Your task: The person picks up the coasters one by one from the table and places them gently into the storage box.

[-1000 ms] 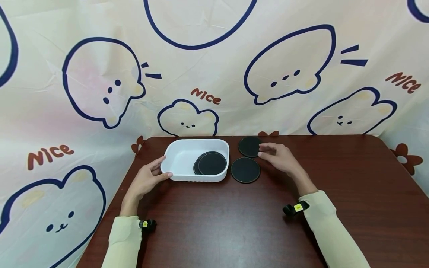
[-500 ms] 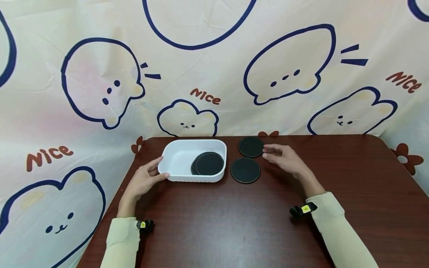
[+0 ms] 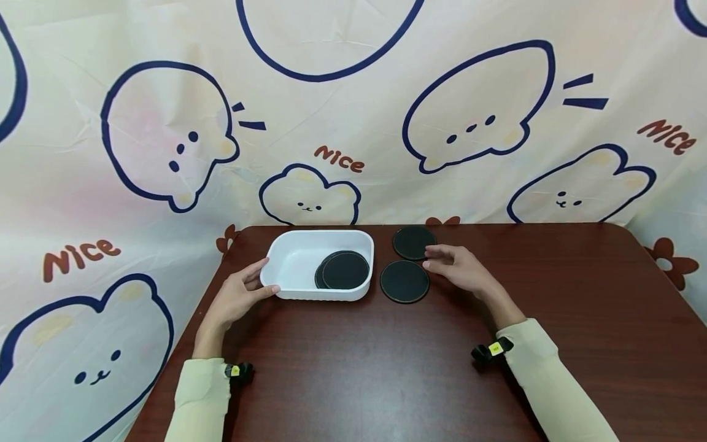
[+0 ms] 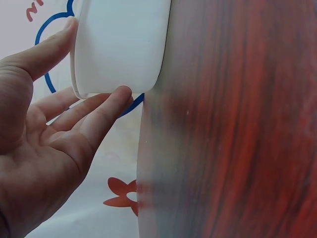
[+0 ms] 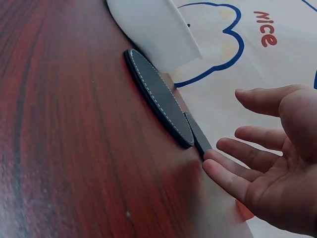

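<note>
A white rectangular plastic basin (image 3: 295, 261) stands at the back left of the table, two black round coasters (image 3: 346, 270) overlapping at its right end. My left hand (image 3: 233, 301) holds the basin's left end; in the left wrist view the thumb (image 4: 52, 44) is at the rim and the fingers lie against the end wall. Right of the basin lie a near coaster (image 3: 404, 282) and a far coaster (image 3: 411, 243), flat on the wood. My right hand (image 3: 461, 270) hovers at their right side, fingers extended and nothing held. Pale stitching rings the near coaster in the right wrist view.
The dark reddish-brown table (image 3: 359, 368) extends forward and right of the hands. Behind it hangs a pale cloth backdrop (image 3: 386, 202) with cartoon bears. Each wrist wears a small black camera, the right one (image 3: 488, 352) just over the table.
The basin has slid slightly left with my left hand. My right hand drew back to the right from the far coaster, then came left and nearer, toward the near coaster.
</note>
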Motion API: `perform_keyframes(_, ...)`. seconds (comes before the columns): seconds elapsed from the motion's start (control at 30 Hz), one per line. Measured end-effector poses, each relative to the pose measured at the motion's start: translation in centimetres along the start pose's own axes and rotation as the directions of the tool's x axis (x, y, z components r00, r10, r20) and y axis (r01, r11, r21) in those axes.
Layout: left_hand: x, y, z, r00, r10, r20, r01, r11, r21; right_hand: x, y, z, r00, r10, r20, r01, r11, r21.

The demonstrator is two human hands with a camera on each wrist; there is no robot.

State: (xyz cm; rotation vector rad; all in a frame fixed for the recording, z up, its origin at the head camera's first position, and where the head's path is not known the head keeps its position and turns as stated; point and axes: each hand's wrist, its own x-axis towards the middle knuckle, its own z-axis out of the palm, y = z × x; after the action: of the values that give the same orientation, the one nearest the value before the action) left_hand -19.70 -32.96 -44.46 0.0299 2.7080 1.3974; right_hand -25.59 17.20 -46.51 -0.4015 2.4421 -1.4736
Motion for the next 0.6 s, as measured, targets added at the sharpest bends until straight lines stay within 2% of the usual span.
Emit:
perform_keyframes(0.4, 0.1, -0.2, 0.0, 1.0, -0.003, -0.003, 0.003, 1.0, 0.004, 1.1, 0.4, 1.2, 1.0, -0.01, 0.007, 0.01, 1.0, -0.028)
perform_keyframes(0.6, 0.1, -0.1, 0.1, 1.0, -0.001, -0.001, 0.001, 1.0, -0.003, 1.7, -0.2, 2.4, 1.0, -0.027, 0.013, 0.028, 0.994, -0.104)
